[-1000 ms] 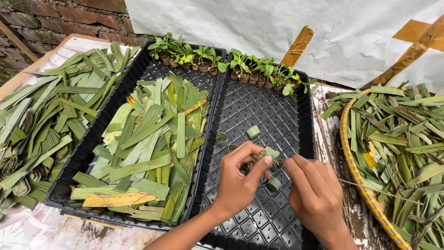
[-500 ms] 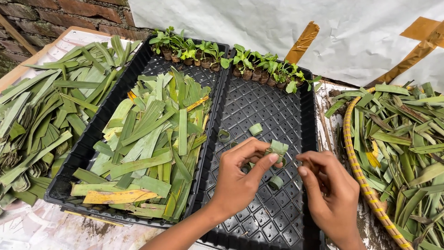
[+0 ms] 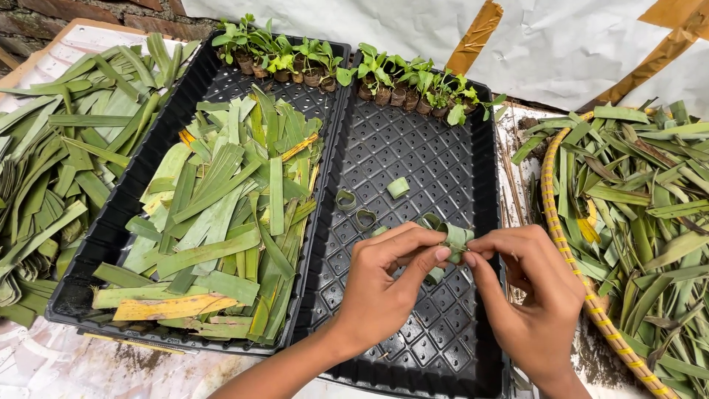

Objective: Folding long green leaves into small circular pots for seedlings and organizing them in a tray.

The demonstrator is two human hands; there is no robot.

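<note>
Two black trays (image 3: 413,159) sit side by side on the counter: the left one heaped with cut leaf strips (image 3: 221,222), the right one holding a row of seedlings (image 3: 413,85) at its far edge and a few loose leaf rings (image 3: 362,218). Over the right tray, the left hand (image 3: 388,284) and right hand (image 3: 528,295) pinch one leaf ring (image 3: 456,238) between their fingertips. It looks light, thin and springy (likely to uncurl), so hold it at the overlap.
</note>
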